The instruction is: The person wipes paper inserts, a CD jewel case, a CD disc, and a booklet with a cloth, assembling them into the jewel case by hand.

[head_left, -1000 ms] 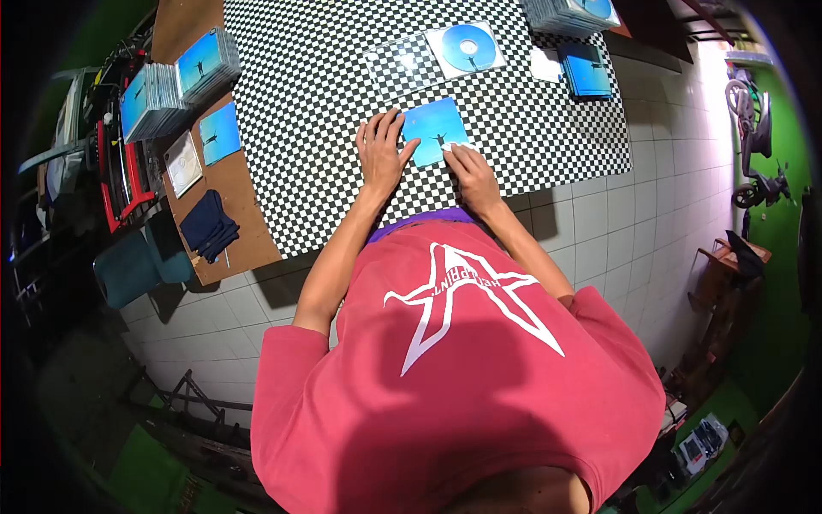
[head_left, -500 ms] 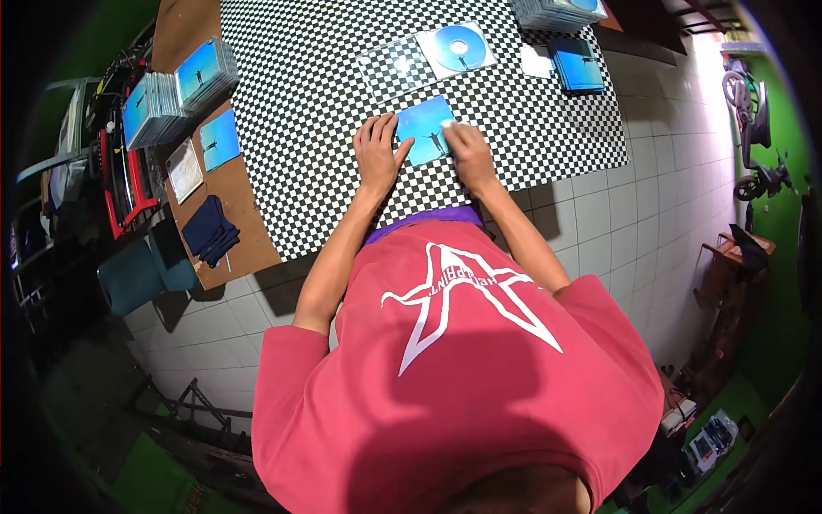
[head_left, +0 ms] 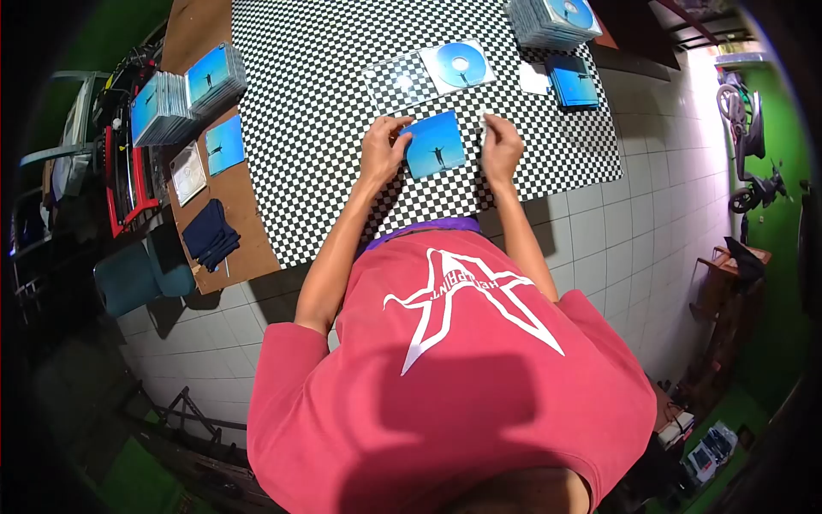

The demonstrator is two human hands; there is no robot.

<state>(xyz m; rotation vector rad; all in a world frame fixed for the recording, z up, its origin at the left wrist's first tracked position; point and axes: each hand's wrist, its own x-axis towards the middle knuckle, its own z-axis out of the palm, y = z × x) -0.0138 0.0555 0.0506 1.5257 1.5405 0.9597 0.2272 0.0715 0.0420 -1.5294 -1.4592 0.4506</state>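
Note:
My left hand (head_left: 383,152) grips the left edge of a blue CD cover insert (head_left: 435,146), its thumb on the printed face. A small dark figure with outstretched arms shows on the insert. To the right, apart from the insert, my right hand (head_left: 502,147) has its fingers pinched together. Something small and whitish shows at those fingertips, too small to name. Beyond both hands lies an opened clear CD case (head_left: 401,81), with a blue disc (head_left: 459,65) in its right half.
A checkered cloth (head_left: 317,171) covers the table. At left stand stacked CD cases (head_left: 161,110), a loose blue insert (head_left: 224,146), a clear case (head_left: 187,173) and folded dark cloth (head_left: 211,233). At right are more stacked cases (head_left: 548,26) and a pile of blue inserts (head_left: 574,83).
My right hand has moved off the insert to the right. The insert has shifted slightly toward me and turned a little, with my left hand still at its left edge.

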